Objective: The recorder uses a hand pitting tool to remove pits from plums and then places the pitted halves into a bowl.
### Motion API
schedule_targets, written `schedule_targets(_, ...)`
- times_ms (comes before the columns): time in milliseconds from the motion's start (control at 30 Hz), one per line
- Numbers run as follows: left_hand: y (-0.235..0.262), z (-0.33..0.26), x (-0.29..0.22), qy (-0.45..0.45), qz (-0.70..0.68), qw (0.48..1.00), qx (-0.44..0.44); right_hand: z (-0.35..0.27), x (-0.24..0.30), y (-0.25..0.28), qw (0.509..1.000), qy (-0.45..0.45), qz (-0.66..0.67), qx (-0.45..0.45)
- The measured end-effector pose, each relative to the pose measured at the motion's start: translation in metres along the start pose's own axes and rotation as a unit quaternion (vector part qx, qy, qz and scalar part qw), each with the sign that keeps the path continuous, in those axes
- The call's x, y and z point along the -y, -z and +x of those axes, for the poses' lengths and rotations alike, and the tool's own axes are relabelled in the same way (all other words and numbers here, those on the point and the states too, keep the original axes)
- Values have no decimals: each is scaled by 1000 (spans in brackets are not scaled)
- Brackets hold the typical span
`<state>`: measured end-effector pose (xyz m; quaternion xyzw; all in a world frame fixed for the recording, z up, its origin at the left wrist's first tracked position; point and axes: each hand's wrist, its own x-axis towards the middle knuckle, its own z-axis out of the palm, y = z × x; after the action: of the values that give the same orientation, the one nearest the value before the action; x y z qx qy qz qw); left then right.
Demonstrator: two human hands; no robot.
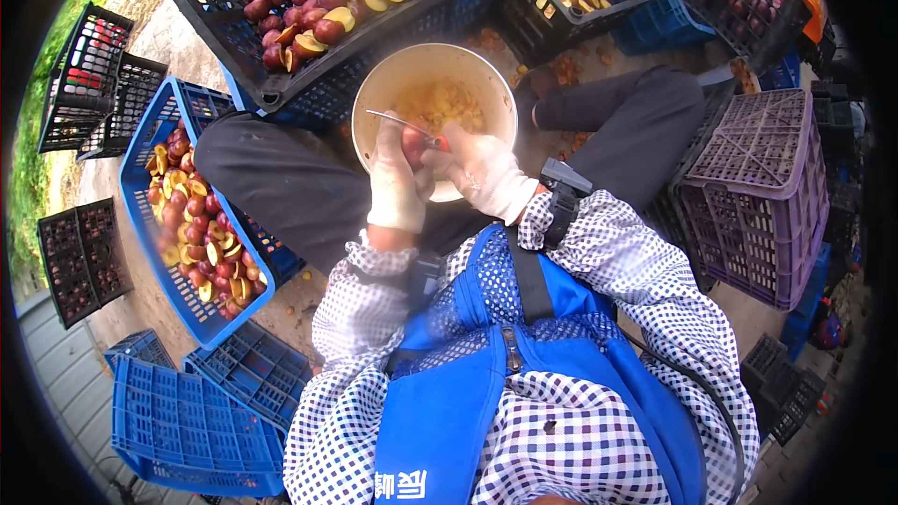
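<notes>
Both my hands wear whitish gloves and meet above a cream-coloured bucket (pixel 376 84) between my legs. My left hand (pixel 397 189) is closed round a dark red plum (pixel 412 148). In my right hand (pixel 485 176) is a small knife (pixel 438 142) with a red handle; its thin blade points left, across the top of the plum. Whether the edge has entered the fruit is hard to see. Yellowish pieces (pixel 449 105) lie in the bottom of the bucket.
Ahead, a black crate (pixel 271 92) holds whole and halved plums. Another black crate (pixel 524 23) beside it has cut halves. Left of my leg stands a blue crate (pixel 208 320) of mostly cut plums. Blue crates (pixel 192 425) sit lower left, a purple crate (pixel 748 196) at right.
</notes>
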<state>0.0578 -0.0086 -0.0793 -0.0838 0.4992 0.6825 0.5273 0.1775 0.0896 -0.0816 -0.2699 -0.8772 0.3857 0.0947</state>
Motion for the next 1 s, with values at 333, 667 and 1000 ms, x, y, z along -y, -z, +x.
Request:
schedule_targets(333, 8, 2, -19, -226, 58, 971, 47, -5, 28, 30, 833, -162, 510, 140)
schedule_targets(667, -6, -16, -26, -102, -110, 974, 168, -11, 35, 53, 977, 89, 183, -60)
schedule_targets(1000, -11, -20, -20, -111, -102, 980, 133, -16, 29, 24, 989, 64, 104, -81)
